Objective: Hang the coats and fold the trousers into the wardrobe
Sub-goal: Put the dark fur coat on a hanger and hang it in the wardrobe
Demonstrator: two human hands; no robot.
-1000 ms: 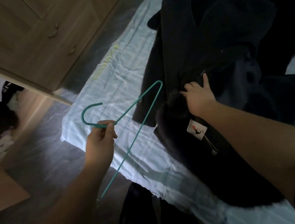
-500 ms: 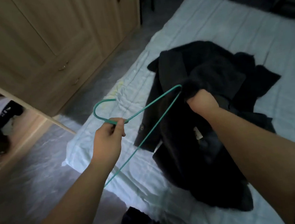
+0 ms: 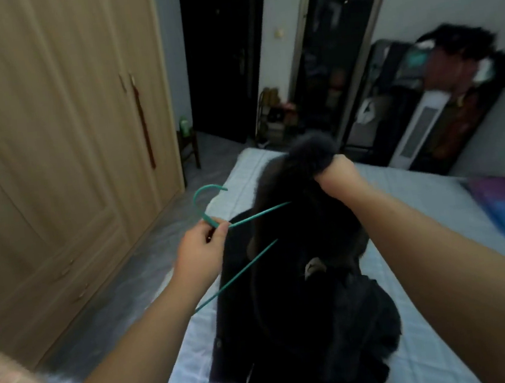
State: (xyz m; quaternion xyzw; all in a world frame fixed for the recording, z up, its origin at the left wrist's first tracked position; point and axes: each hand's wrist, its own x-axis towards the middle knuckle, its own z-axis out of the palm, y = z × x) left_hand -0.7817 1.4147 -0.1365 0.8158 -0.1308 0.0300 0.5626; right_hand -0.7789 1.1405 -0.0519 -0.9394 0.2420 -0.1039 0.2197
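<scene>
Teal thin wire hanger (image 3: 235, 243) is pinched at its neck by the left hand (image 3: 200, 254), one arm poked into the dark fuzzy coat (image 3: 302, 280) mid-frame. Right hand (image 3: 337, 173) is fisted on its furry collar, hem on the pale blue bed sheet (image 3: 420, 210). I'd thread one shoulder first. Closed light wooden wardrobe (image 3: 51, 151) upper left

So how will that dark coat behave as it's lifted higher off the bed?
Probably floppy: the dark coat sags straight down from the right hand, its lower part heaped on the bed. Its thick, fuzzy bulk suggests some weight, so the thin green hanger may flex.
</scene>
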